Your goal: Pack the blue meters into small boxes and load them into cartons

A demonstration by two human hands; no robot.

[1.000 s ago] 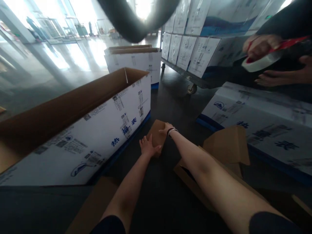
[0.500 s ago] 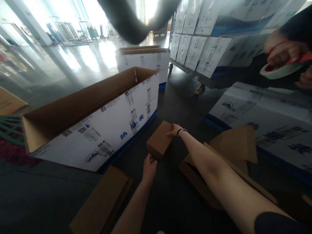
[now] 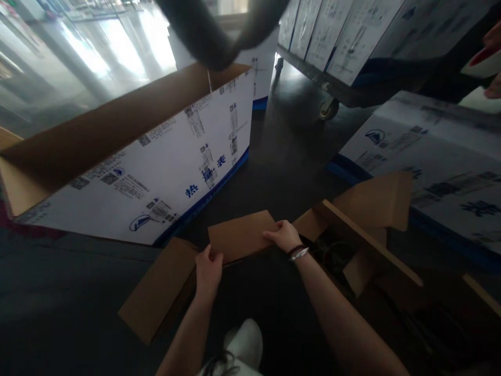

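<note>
A small brown cardboard box [image 3: 240,236] is held between my two hands, low over the dark floor. My left hand [image 3: 209,266] grips its left end, thumb and fingers at the near corner. At the right end, my right hand [image 3: 285,236] has its thumb on the top face and its fingers round the far side. Another brown cardboard box [image 3: 158,287] lies to the left of my left hand. Right of my right hand stands an open brown carton [image 3: 364,235] with dark items inside that I cannot make out.
A long, open-topped white carton [image 3: 188,156] stands at left, with another white carton [image 3: 260,65] behind. Wrapped cartons [image 3: 332,31] sit on a wheeled trolley [image 3: 313,78]. A closed white carton [image 3: 438,156] is at right; another person's hand [image 3: 493,86] shows beyond. My shoe [image 3: 246,342] is below.
My left hand has taken hold of the box's left end. The box has turned and come closer to me. My view has tipped downward, bringing my shoe in.
</note>
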